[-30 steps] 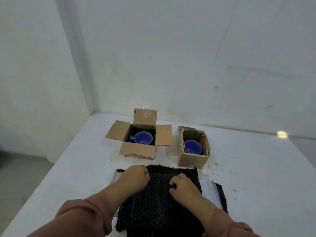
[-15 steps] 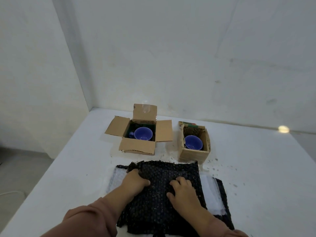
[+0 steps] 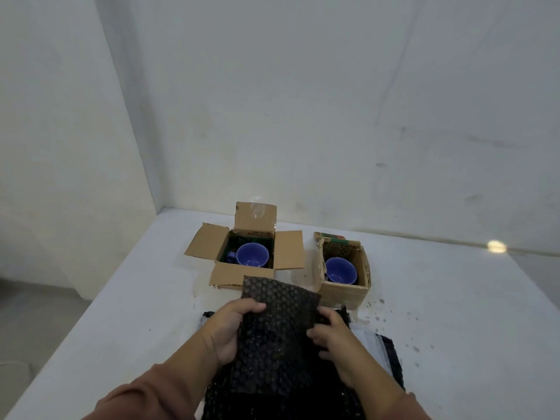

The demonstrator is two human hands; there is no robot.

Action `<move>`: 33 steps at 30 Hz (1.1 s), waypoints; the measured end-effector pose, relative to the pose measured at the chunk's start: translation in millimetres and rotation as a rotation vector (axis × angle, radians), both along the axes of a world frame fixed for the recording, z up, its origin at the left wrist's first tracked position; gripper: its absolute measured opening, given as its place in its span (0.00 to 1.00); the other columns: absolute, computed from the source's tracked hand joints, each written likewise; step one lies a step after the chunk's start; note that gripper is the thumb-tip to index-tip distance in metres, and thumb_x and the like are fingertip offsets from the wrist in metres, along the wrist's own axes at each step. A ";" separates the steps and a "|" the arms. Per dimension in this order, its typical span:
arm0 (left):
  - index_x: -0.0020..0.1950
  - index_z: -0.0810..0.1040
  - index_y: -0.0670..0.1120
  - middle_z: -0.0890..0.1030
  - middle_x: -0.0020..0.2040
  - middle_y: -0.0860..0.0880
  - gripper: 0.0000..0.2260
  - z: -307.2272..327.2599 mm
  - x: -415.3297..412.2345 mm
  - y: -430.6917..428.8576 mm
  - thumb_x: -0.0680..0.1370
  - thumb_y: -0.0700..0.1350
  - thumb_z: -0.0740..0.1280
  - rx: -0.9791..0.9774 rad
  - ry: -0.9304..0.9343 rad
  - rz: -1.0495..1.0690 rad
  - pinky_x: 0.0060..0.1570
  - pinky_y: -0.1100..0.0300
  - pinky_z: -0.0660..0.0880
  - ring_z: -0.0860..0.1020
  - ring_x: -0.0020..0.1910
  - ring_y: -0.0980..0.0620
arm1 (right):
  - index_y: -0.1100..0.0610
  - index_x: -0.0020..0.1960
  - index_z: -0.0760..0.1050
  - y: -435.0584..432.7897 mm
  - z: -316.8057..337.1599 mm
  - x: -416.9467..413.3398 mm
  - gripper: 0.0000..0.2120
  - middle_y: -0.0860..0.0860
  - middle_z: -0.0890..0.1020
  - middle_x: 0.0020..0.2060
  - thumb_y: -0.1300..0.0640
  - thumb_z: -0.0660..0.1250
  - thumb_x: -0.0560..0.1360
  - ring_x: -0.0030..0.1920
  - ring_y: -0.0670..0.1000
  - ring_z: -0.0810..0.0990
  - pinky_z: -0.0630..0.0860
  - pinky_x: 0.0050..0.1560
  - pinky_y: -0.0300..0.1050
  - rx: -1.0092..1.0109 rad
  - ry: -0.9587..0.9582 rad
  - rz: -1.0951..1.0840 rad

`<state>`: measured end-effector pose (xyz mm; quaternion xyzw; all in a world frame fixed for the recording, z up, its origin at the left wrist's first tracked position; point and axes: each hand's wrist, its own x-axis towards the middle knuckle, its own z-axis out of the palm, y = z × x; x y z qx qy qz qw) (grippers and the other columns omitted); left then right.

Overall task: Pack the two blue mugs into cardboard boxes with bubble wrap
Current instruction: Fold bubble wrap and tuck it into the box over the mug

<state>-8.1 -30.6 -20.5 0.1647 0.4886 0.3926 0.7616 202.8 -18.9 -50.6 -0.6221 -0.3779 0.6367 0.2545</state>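
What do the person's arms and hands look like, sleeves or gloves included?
Both are bare: the left hand and right hand show no gloves, rings or watch. Long rust-brown fabric sleeves reach the wrists, the left sleeve and right sleeve alike, plain with no visible markings.

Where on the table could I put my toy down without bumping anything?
Bare table lies left of the flapped box and left hand, and right of the smaller box and right hand. The gap between boxes is narrow. The front middle is crowded with bubble wrap.
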 end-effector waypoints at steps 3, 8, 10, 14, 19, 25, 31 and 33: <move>0.55 0.79 0.33 0.82 0.52 0.35 0.15 4.9 -6.2 6.4 0.72 0.39 0.63 -0.016 -0.046 0.062 0.56 0.47 0.73 0.79 0.50 0.38 | 0.45 0.63 0.66 3.4 8.1 2.9 0.25 0.54 0.83 0.47 0.63 0.65 0.70 0.47 0.54 0.80 0.71 0.48 0.50 -0.069 0.115 -0.001; 0.59 0.77 0.33 0.80 0.57 0.34 0.15 2.4 -15.6 11.0 0.77 0.40 0.61 -0.017 -0.037 0.074 0.58 0.44 0.72 0.77 0.57 0.36 | 0.53 0.64 0.71 5.3 15.1 -3.9 0.19 0.54 0.81 0.40 0.62 0.65 0.74 0.45 0.56 0.80 0.76 0.48 0.52 -0.087 0.276 -0.023; 0.60 0.77 0.33 0.81 0.56 0.34 0.15 0.9 -13.2 10.9 0.78 0.41 0.60 -0.014 -0.034 0.053 0.56 0.45 0.73 0.78 0.55 0.36 | 0.55 0.62 0.72 2.4 18.6 -13.3 0.17 0.57 0.81 0.50 0.48 0.64 0.76 0.51 0.58 0.80 0.78 0.51 0.55 -0.137 0.366 -0.015; 0.59 0.77 0.33 0.80 0.57 0.33 0.16 -4.0 -4.9 9.2 0.77 0.41 0.61 -0.038 -0.065 0.007 0.57 0.45 0.73 0.78 0.54 0.37 | 0.54 0.62 0.74 -2.2 26.0 -33.7 0.18 0.57 0.80 0.59 0.47 0.64 0.76 0.58 0.58 0.78 0.79 0.50 0.53 -0.128 0.410 0.064; 0.60 0.76 0.37 0.81 0.56 0.35 0.12 -5.2 8.4 15.9 0.78 0.38 0.62 0.020 0.031 0.038 0.53 0.46 0.76 0.79 0.54 0.37 | 0.62 0.55 0.78 -1.0 31.5 -39.9 0.12 0.60 0.83 0.51 0.69 0.61 0.74 0.52 0.56 0.80 0.76 0.45 0.46 -0.044 0.331 -0.023; 0.61 0.76 0.43 0.82 0.56 0.43 0.15 -4.7 21.2 13.9 0.77 0.48 0.67 0.042 0.196 -0.020 0.56 0.47 0.76 0.80 0.56 0.43 | 0.64 0.47 0.77 7.7 38.6 -24.1 0.05 0.61 0.84 0.44 0.67 0.64 0.73 0.45 0.59 0.83 0.78 0.44 0.50 -0.068 0.383 -0.105; 0.61 0.77 0.36 0.81 0.57 0.36 0.16 -2.3 26.8 14.4 0.74 0.35 0.65 0.007 -0.029 -0.125 0.62 0.43 0.71 0.77 0.60 0.37 | 0.62 0.45 0.73 12.6 43.4 -14.5 0.03 0.62 0.82 0.45 0.67 0.63 0.73 0.45 0.59 0.81 0.77 0.42 0.50 -0.033 0.351 -0.132; 0.61 0.76 0.36 0.82 0.56 0.36 0.14 3.2 27.6 20.1 0.76 0.31 0.61 0.081 0.055 -0.115 0.61 0.43 0.73 0.78 0.58 0.37 | 0.60 0.44 0.74 15.0 46.8 -9.5 0.05 0.60 0.82 0.45 0.68 0.62 0.74 0.45 0.58 0.81 0.77 0.41 0.50 0.013 0.275 -0.109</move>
